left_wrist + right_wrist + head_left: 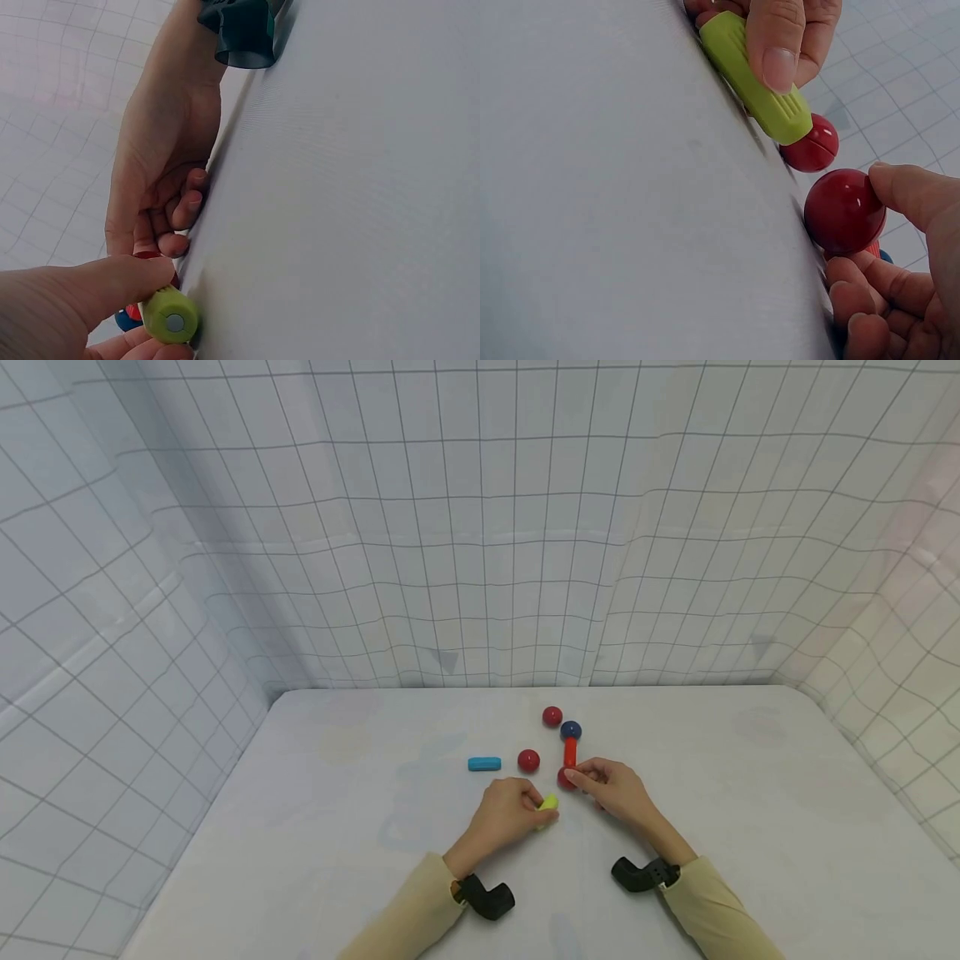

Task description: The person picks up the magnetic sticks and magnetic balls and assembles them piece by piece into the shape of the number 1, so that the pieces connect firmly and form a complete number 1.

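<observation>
My left hand (508,812) pinches a yellow-green rod (756,79) between thumb and fingers, close over the table; a grey disc shows in its end in the left wrist view. My right hand (617,792) holds a dark red ball (845,211) between thumb and fingertips. From that ball a red rod (571,752) runs away from me to a blue ball (571,730), the three in one line. The near end of the yellow-green rod points towards the held red ball, with a gap between them.
On the white table (315,843), a light blue rod (484,764) lies left of a loose red ball (528,761). Another red ball (552,717) sits beside the blue ball. White grid-patterned curtain (480,527) surrounds the table at the back and sides.
</observation>
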`<state>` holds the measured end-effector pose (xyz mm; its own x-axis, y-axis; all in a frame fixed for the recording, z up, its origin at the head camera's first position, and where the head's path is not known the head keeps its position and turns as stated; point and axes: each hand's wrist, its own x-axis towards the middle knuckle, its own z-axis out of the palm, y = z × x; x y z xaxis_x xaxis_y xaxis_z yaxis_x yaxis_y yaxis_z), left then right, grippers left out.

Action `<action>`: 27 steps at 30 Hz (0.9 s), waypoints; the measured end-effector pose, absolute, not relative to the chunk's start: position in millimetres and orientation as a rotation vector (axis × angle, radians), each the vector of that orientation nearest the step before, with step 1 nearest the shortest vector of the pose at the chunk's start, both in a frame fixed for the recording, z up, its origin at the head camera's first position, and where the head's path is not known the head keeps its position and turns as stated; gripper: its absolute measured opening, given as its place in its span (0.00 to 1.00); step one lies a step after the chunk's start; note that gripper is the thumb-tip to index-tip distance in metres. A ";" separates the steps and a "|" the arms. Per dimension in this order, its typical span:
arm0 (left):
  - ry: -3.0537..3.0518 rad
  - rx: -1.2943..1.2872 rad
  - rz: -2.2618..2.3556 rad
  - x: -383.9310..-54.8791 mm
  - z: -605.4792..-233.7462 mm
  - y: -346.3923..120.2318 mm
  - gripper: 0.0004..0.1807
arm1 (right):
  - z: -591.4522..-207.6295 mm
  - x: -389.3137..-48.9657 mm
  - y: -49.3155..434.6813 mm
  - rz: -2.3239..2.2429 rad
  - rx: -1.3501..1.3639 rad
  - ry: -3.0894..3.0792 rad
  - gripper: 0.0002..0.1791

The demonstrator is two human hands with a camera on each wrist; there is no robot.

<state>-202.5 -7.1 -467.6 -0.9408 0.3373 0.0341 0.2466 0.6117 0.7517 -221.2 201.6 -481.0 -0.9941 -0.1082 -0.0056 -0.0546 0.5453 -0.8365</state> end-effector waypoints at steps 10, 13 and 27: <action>2.700 0.490 1.295 -203.5 -473.4 1.5 0.12 | -481.6 -221.0 201.3 -1.448 -0.162 2.740 0.20; 2.672 0.481 1.331 -203.0 -474.7 4.5 0.12 | -482.4 -220.9 201.0 -1.451 -0.163 2.743 0.20; 2.502 0.434 1.475 -203.5 -474.7 12.5 0.13 | -483.3 -222.1 200.8 -1.442 -0.143 2.741 0.20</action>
<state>-203.5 12.5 -474.7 -0.9358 0.3515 -0.0266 0.1469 0.4576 0.8769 -222.1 200.8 -483.3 -0.9949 -0.1008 0.0067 -0.0626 0.5631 -0.8240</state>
